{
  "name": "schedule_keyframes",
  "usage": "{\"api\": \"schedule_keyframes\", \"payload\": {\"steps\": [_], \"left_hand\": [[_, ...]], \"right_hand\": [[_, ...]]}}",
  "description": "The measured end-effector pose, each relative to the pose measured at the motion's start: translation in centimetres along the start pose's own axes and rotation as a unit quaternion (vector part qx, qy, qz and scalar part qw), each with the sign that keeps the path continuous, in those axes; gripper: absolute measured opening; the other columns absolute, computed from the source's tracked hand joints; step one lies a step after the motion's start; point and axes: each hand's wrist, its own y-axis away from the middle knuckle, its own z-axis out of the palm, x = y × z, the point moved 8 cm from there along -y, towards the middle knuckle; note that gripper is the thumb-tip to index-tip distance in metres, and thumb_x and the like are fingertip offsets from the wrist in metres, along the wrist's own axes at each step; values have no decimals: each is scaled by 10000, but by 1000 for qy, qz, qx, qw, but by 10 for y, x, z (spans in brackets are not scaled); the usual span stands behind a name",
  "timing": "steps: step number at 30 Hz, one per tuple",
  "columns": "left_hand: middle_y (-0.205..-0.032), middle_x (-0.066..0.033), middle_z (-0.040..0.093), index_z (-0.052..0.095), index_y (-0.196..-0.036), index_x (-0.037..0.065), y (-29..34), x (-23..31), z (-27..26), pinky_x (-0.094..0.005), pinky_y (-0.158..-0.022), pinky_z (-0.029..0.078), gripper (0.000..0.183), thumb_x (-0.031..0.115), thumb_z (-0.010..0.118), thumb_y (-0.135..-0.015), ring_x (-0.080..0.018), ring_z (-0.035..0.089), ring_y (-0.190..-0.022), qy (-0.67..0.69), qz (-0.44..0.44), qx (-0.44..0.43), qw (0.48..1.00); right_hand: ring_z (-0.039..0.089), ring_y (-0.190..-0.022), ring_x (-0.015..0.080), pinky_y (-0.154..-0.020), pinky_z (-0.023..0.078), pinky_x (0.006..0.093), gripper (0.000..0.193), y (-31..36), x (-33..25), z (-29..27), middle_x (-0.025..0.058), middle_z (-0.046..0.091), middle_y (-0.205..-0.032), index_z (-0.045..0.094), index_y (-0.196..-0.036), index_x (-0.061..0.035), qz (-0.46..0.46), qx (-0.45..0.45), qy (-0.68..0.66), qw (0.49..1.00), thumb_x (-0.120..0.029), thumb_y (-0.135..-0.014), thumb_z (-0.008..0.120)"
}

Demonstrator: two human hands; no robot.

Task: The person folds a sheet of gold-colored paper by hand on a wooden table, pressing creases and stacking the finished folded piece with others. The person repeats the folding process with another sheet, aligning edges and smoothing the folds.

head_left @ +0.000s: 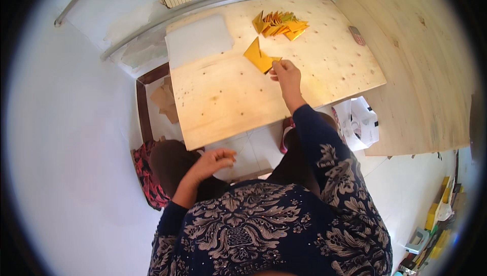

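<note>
In my right hand (288, 77) a folded gold paper piece (259, 59) is pinched at its right corner. Its pointed end faces away from me, just over the wooden table. Beyond it lies a pile of similar folded gold papers (279, 25), packed close together in a row. My left hand (210, 165) hangs above my lap, off the table's near edge, with the fingers curled toward the thumb. A small orange spot shows at its fingertips; what it is, I cannot make out.
The wooden table (223, 118) bears a pale translucent sheet (198, 37) at far left and a small phone-like object (356, 35) at far right. A wooden panel (416, 73) rises on the right. Below it sits a white plastic bag (357, 124). Brown paper (165, 101) lies left of the table.
</note>
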Motion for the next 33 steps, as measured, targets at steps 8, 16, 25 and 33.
{"api": "schedule_keyframes", "payload": {"steps": [8, 16, 25, 33], "left_hand": [[-1026, -110, 678, 582, -1241, -10, -31, -55, 10, -293, -818, 507, 439, 197, 708, -875, -153, 638, -910, -31, -84, -61, 994], [-1051, -126, 673, 577, -1245, 7, -37, -49, 2, -325, -872, 504, 447, 183, 713, -858, -199, 636, -977, -105, -94, -90, 986], [-1035, -118, 688, 575, -1246, -3, -31, -60, 12, -311, -853, 506, 420, 178, 683, -883, -175, 632, -954, -111, -88, -127, 982], [-731, -102, 676, 678, -850, 32, -29, -64, 2, -339, -596, 487, 211, 240, 708, -834, -182, 625, -651, -297, -34, -31, 954]], "right_hand": [[670, -664, 132, -573, 559, 265, 194, -160, 42, 44, 73, 668, -771, 652, -895, 29, 0, 118, 84, 989, -162, -865, 663], [660, -618, 154, -579, 529, 281, 201, -193, 66, 62, 79, 691, -775, 676, -929, -9, 29, 170, 38, 984, -193, -850, 653], [680, -889, 173, -745, 544, 285, 317, -72, 3, -44, 109, 668, -1001, 609, -1170, 36, -47, 92, 33, 994, -158, -920, 612], [512, -1210, 309, -1044, 351, 490, 368, 185, -21, -146, 123, 603, -1224, 678, -1095, -91, -215, 44, 561, 798, -236, -762, 737]]}}
